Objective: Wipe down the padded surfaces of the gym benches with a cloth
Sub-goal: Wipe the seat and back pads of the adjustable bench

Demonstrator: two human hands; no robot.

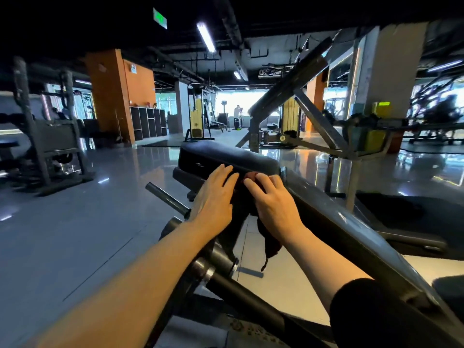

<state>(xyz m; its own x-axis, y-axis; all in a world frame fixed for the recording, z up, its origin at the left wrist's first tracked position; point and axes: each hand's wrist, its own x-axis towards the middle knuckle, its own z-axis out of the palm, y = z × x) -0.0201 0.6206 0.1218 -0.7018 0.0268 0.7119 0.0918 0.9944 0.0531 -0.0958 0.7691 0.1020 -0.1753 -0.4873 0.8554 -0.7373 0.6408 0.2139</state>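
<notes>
A black padded bench cushion (226,156) lies ahead at the centre of the head view. A dark cloth (267,243) with a reddish bunched end lies over the near edge of the pad and hangs down below my hands. My left hand (216,199) lies flat with straight fingers on the cloth and the pad's near side. My right hand (273,202) presses down on the cloth, its fingers bent over the reddish bunch. The part of the cloth beneath both palms is hidden.
A grey steel frame beam (351,229) runs diagonally from the pad toward the lower right. A bare weight peg (167,198) sticks out at the left, with rollers below it. Racks (50,141) stand at left, a person far back, glossy floor (75,234) around.
</notes>
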